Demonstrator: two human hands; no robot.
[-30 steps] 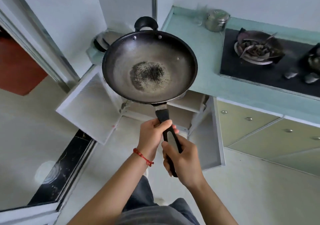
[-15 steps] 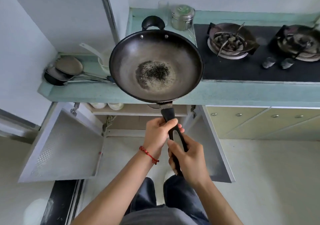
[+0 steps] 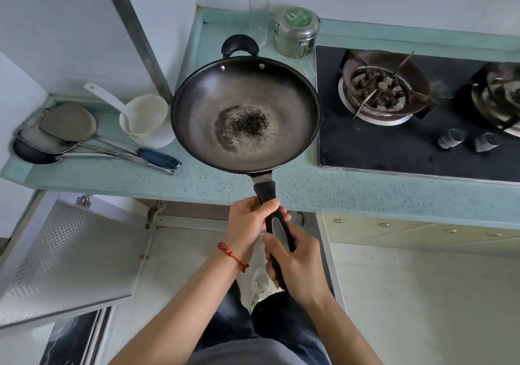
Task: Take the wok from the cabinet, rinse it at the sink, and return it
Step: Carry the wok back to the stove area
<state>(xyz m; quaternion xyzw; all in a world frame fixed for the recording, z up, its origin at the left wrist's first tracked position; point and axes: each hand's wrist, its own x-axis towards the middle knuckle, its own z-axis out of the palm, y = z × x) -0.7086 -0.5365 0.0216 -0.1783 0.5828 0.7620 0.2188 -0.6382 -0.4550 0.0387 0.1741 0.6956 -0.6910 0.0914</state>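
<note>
Head view: both hands (image 3: 274,241) grip round, dark, speckled wok (image 3: 246,114).

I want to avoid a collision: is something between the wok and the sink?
Cannot tell: no sink is in view. The wok is held above the counter by both hands, left hand, right hand.
</note>
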